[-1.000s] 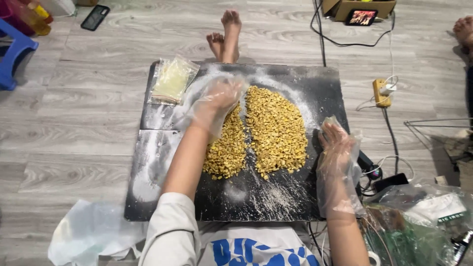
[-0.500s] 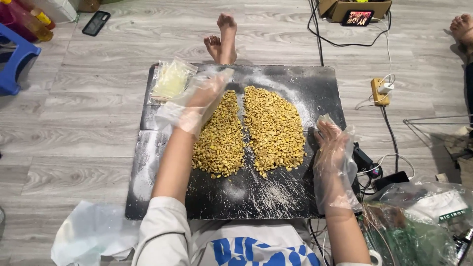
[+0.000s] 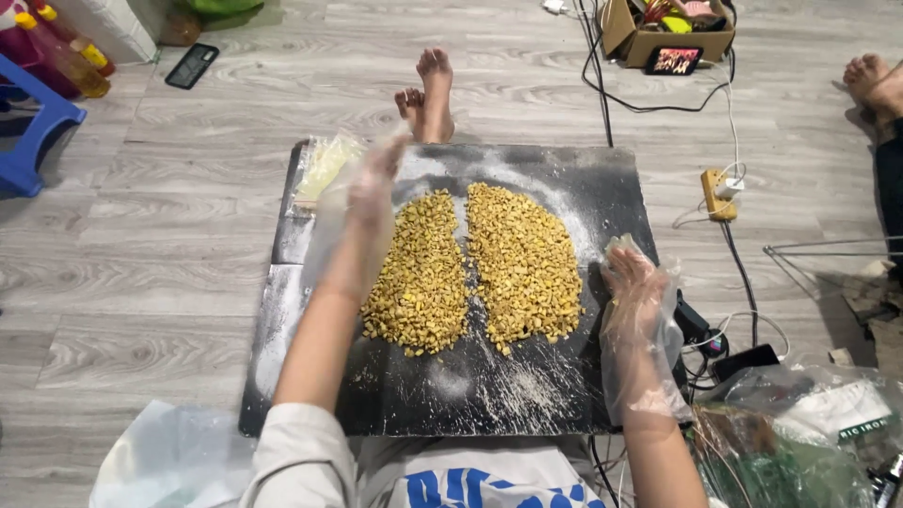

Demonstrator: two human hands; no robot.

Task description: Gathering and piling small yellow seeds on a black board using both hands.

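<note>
Since the yellow pieces (image 3: 475, 268) are small, loose and dusted with white flour, they will probably handle like gravel: light one by one, quick to scatter, not to be picked up singly but pushed or scooped with a flat palm from the outer edge of a heap. They lie on a dark board (image 3: 442, 404) set on the floor, split into two heaps with a narrow bare strip between them.

Nearest the camera, the right hand (image 3: 635, 287) in a loose clear plastic glove rests spread flat at the board's right edge, fingers open, holding nothing; the right heap lies just to its left, apart from it. Behind that hand, off the board, sit crumpled plastic bags (image 3: 800, 423) and dark cables (image 3: 729, 325).

Farther out, the left hand (image 3: 372, 193), also gloved, is stretched forward with fingers extended and nothing gripped, blurred, over the board's upper left part. The left heap is just to its right; a clear bag of pale material (image 3: 324, 169) lies just beyond and left of its fingertips. Past it are the person's bare feet (image 3: 428, 94), and farther still a phone (image 3: 191, 66) on the floor.

Against the picture half a second ago, the left hand has slid further up and left, away from the heap's top and nearer the clear bag. A second ago it lay in the gap between the heaps. The right hand has hardly shifted, and the heaps keep their shape.
</note>
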